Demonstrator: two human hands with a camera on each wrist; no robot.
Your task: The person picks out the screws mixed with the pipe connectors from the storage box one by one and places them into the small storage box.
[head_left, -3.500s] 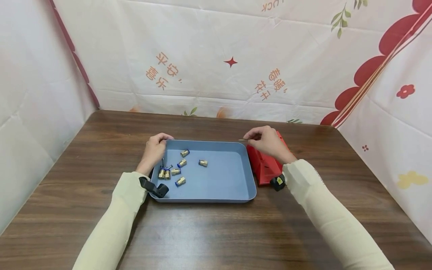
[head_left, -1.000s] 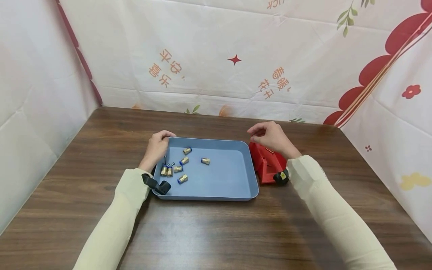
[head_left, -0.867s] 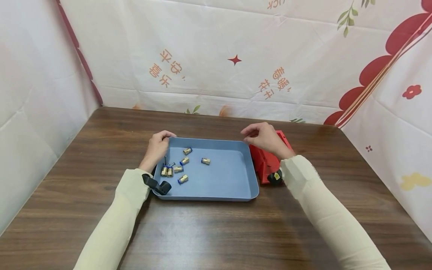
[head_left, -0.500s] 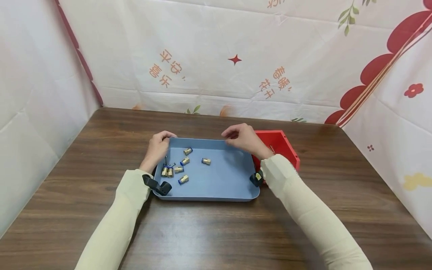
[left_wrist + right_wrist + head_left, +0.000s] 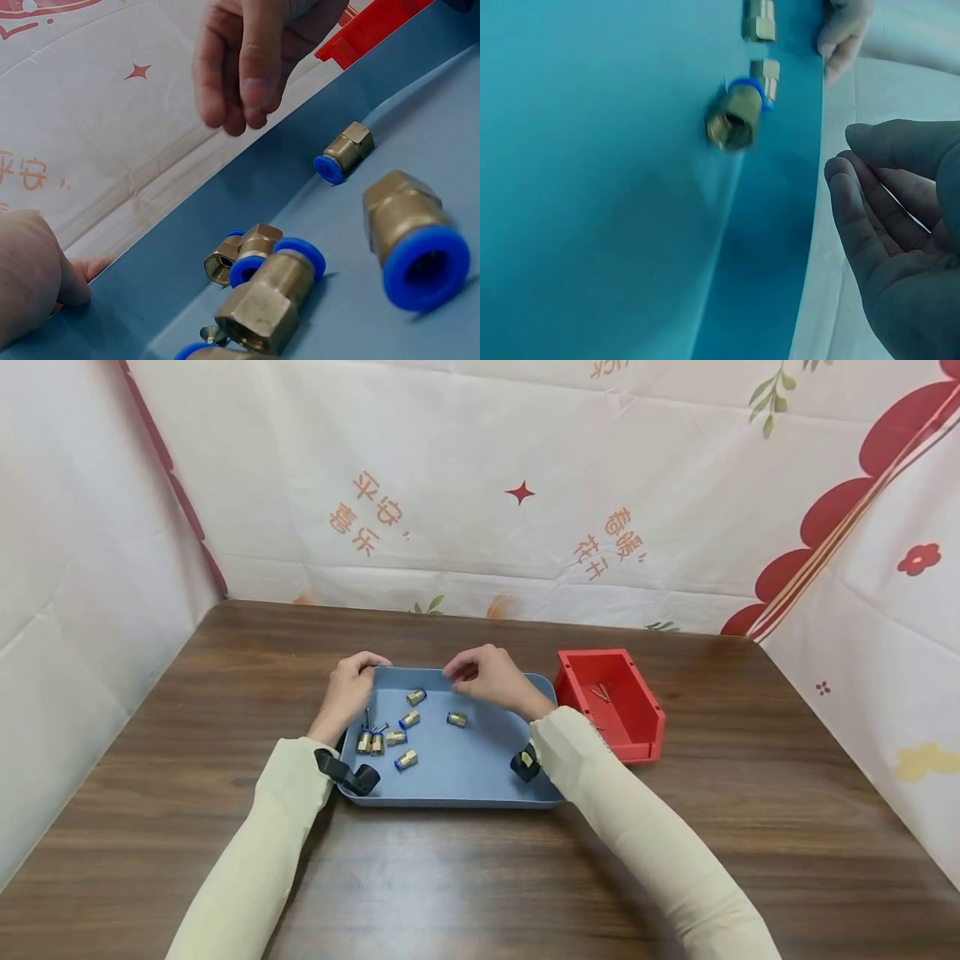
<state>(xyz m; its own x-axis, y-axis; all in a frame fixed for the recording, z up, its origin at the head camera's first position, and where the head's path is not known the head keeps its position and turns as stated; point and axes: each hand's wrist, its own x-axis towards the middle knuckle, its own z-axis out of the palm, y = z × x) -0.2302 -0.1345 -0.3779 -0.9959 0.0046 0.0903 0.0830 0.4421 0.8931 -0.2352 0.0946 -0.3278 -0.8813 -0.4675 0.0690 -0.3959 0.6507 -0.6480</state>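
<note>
At the back left corner of the blue tray (image 5: 465, 781), my left hand (image 5: 350, 687) grips the rim. My right hand (image 5: 491, 678) hovers over the tray's back edge, its fingers loosely bent and slightly apart from the thumb; the right wrist view shows nothing between the fingertips (image 5: 844, 180). Several brass push-in fittings with blue collars lie in the tray. Nearest to my right hand is a lone fitting (image 5: 457, 719). At the left side, thin screws (image 5: 367, 718) stick out from two fittings (image 5: 371, 742) standing side by side.
A red bin (image 5: 645, 714) stands against the tray's right side, with a few thin gold screws (image 5: 601, 692) lying inside. The brown wooden table (image 5: 450, 885) ends at a white printed cloth (image 5: 465, 485) behind. My right forearm crosses the tray's right end.
A thin gold piece pinched in my right hand earliest is gone from the fingers. That hand has moved left from above the red bin to over the tray, uncovering the bin. My left hand stays put.
</note>
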